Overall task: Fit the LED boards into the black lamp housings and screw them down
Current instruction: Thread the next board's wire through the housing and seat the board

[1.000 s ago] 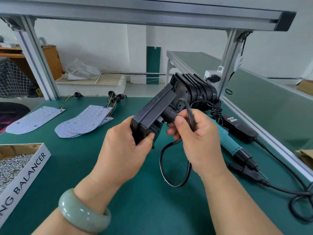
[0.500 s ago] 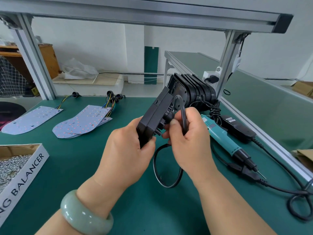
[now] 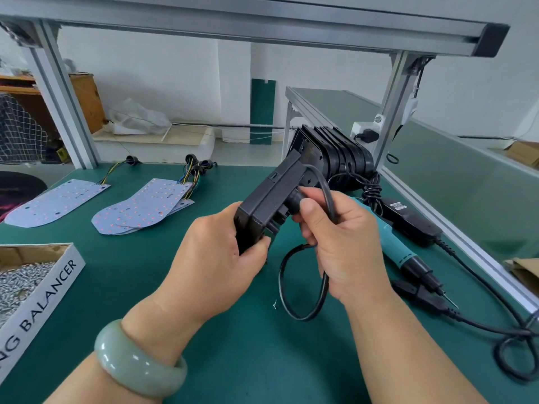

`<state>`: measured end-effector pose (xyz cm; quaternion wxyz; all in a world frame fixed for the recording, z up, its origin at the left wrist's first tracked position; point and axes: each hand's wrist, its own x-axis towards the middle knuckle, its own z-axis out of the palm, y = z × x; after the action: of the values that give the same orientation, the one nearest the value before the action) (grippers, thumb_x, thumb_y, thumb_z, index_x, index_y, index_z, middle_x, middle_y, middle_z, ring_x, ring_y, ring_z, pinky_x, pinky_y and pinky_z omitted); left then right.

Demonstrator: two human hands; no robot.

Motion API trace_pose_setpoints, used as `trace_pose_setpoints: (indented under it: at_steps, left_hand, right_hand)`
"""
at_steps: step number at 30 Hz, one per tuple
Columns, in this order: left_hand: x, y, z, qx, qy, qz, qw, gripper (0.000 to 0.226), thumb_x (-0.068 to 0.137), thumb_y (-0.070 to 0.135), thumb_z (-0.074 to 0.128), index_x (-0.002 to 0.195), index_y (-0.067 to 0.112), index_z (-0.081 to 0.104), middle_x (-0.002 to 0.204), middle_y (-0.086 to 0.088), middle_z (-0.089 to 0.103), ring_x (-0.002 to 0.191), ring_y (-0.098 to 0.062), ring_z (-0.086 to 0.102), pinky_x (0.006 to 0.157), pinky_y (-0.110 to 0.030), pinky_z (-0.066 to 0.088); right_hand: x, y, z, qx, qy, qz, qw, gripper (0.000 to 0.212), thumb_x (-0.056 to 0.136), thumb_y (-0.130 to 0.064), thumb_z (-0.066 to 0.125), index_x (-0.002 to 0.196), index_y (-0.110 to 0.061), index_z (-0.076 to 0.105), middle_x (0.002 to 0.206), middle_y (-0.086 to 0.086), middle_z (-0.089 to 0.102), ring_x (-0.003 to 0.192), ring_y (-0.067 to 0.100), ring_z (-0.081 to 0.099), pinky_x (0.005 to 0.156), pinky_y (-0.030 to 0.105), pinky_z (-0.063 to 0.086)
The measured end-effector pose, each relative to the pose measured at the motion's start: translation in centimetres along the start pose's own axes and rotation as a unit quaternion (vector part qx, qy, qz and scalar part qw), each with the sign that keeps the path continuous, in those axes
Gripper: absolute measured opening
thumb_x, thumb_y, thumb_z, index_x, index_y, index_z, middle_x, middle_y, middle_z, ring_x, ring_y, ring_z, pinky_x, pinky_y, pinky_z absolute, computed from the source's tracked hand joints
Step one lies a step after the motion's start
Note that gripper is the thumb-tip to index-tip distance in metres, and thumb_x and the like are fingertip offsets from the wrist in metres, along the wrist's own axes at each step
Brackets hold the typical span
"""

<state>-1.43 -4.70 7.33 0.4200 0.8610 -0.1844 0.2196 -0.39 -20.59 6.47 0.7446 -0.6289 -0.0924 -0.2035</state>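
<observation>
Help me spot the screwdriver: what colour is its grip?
Teal, with a black nose; the screwdriver shows best in the head view.

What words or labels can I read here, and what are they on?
"NG BALANCER", its start cut off by the picture edge: side of the white cardboard box of silver screws.
White label on the black power adapter: too small to read.

At frame centre the left hand (image 3: 215,258) grips a lamp housing (image 3: 271,205) above the table (image 3: 233,360), and the right hand (image 3: 344,243) beside it holds the cable (image 3: 300,287). LED boards (image 3: 143,208) lie at middle left and a box of screws (image 3: 43,287) at lower left. Stacked housings (image 3: 335,158) stand behind, and a screwdriver (image 3: 405,252) lies at right.
</observation>
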Motion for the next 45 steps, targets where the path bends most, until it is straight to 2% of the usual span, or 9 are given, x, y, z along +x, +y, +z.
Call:
trace_pose_setpoints:
  at_steps: [8,11,20,23,26,33,39,42,45]
  left_hand:
    - [0.1,-0.1,-0.5,0.015,-0.004,0.012,1.000,0.017,0.070,0.032,0.057,0.074,0.016,0.058,0.058,-0.011,0.054,0.062,-0.027,0.044,0.054,-0.036,0.039]
    - [0.1,0.2,0.0,-0.014,0.023,-0.016,1.000,0.022,0.069,0.035,0.057,0.079,0.016,0.063,0.062,-0.003,0.061,0.064,-0.022,0.050,0.058,-0.030,0.043]
    - [-0.4,1.1,0.7,0.046,0.038,0.032,0.998,0.031,0.073,0.029,0.063,0.064,0.046,0.039,0.062,0.023,0.054,0.054,-0.001,0.045,0.049,-0.004,0.032]
    - [-0.6,1.0,1.4,0.083,0.075,0.030,0.993,0.017,0.078,0.023,0.071,0.079,0.032,0.057,0.044,0.011,0.035,0.063,-0.014,0.042,0.054,-0.020,0.032]
    - [-0.7,1.2,1.6,0.132,0.086,0.021,0.987,0.019,0.079,0.021,0.070,0.094,0.013,0.062,0.056,0.011,0.046,0.052,-0.022,0.048,0.047,-0.025,0.031]
    - [-1.3,1.8,2.3,0.098,-0.066,0.064,0.991,0.057,0.078,0.034,0.052,0.133,0.021,0.047,0.118,0.013,0.058,0.097,-0.012,0.057,0.079,-0.022,0.047]
    - [0.2,-0.4,-0.5,-0.093,0.113,-0.002,0.989,0.060,0.066,0.060,0.058,0.118,0.031,0.054,0.116,0.017,0.061,0.106,0.005,0.056,0.088,-0.017,0.046]
    - [1.1,-2.3,-2.2,-0.151,-0.010,-0.047,0.987,0.115,0.044,0.080,0.070,0.140,0.035,0.025,0.148,0.016,0.036,0.136,0.006,0.031,0.116,-0.028,0.026]
    - [0.8,-2.4,-2.4,-0.298,-0.206,-0.038,0.931,0.121,0.051,0.065,0.081,0.146,0.033,0.015,0.146,0.013,0.045,0.137,-0.005,0.038,0.117,-0.039,0.027]
  right_hand:
    - [-0.4,0.1,0.7,-0.179,0.019,-0.121,0.976,0.018,0.087,-0.025,0.059,0.082,-0.015,0.073,0.063,0.006,0.060,0.056,0.019,0.051,0.057,0.038,0.048]
    - [-0.5,0.3,0.9,-0.131,0.022,-0.066,0.989,0.017,0.082,-0.032,0.063,0.096,-0.041,0.067,0.071,-0.015,0.065,0.068,0.005,0.061,0.072,0.029,0.055]
    - [-0.4,0.2,1.2,-0.116,-0.003,-0.041,0.992,0.023,0.090,-0.037,0.052,0.100,-0.042,0.072,0.081,-0.013,0.068,0.073,0.002,0.058,0.074,0.020,0.048]
    - [-0.6,0.0,0.7,-0.194,-0.073,-0.015,0.978,0.057,0.090,-0.055,0.034,0.129,-0.021,0.058,0.110,-0.013,0.063,0.106,-0.007,0.054,0.100,0.017,0.039]
    - [-1.1,-0.4,0.8,-0.174,-0.130,0.014,0.976,0.100,0.069,-0.084,0.047,0.148,-0.032,0.015,0.120,-0.041,0.038,0.113,-0.033,0.031,0.091,-0.006,0.025]
    - [-0.9,-0.8,1.2,-0.099,-0.096,-0.006,0.990,0.033,0.070,-0.036,0.069,0.102,-0.037,0.063,0.090,-0.005,0.067,0.084,0.008,0.062,0.080,0.024,0.051]
    - [0.5,-0.7,-1.5,0.086,-0.114,0.080,0.987,0.045,0.063,-0.008,0.057,0.099,-0.027,0.076,0.106,0.001,0.071,0.101,0.019,0.063,0.098,0.040,0.045]
    - [0.4,-1.2,-2.4,0.109,-0.256,0.051,0.959,0.057,0.060,-0.016,0.060,0.115,-0.020,0.070,0.117,0.004,0.068,0.112,0.022,0.061,0.102,0.040,0.045]
    - [0.1,-1.3,-2.5,0.127,-0.346,0.056,0.928,0.061,0.063,-0.015,0.057,0.123,-0.012,0.064,0.123,0.006,0.065,0.115,0.025,0.059,0.101,0.041,0.043]
